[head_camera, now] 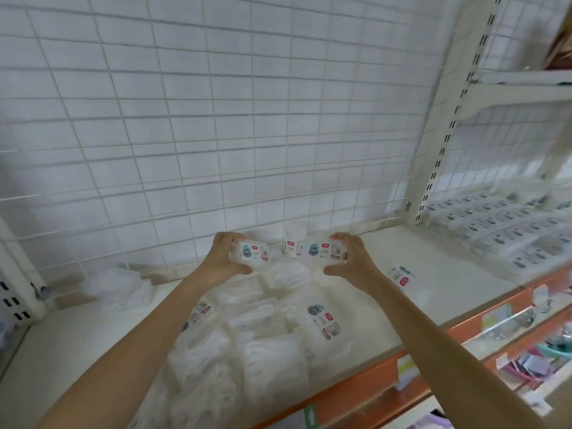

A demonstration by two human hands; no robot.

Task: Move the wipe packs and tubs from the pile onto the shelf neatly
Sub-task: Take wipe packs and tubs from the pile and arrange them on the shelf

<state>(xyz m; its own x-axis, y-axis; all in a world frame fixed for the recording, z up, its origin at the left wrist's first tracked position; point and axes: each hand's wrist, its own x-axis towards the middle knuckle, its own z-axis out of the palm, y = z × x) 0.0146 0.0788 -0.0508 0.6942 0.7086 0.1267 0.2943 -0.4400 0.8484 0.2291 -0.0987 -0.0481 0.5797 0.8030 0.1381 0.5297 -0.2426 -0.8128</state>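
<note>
The shelf (433, 258) carries the pile (247, 335) of wipe packs at its front. Above the pile, the left hand (223, 258) grips one pack (250, 253) and the right hand (349, 258) another (323, 250); both should land squarely beside the upright tub (293, 246) at the back

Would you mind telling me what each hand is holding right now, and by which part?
Each hand grips one small wipe pack by an outer end: the left hand the left pack, the right hand the right pack.
</note>
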